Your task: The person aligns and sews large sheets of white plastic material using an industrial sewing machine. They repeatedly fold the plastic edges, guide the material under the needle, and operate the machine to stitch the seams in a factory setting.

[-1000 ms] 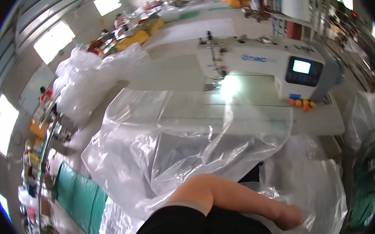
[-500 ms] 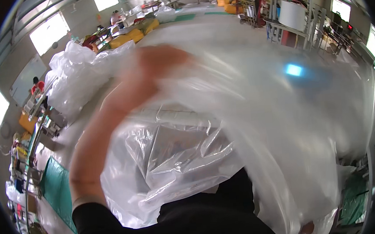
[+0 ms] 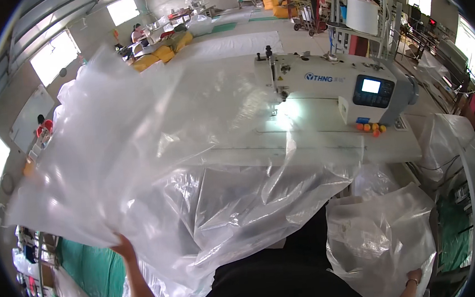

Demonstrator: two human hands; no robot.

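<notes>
In the head view, your left hand (image 3: 125, 249) is clamped on the edge of a billowing clear plastic sheet (image 3: 153, 138).
The sheet fans up beyond that hand, with a sewing machine (image 3: 321, 75) ahead to its right and green sheeting (image 3: 91, 269) just left. Your right hand (image 3: 414, 276) touches clear plastic (image 3: 377, 227) to its upper left; whether its fingers grip, I cannot tell.
</notes>
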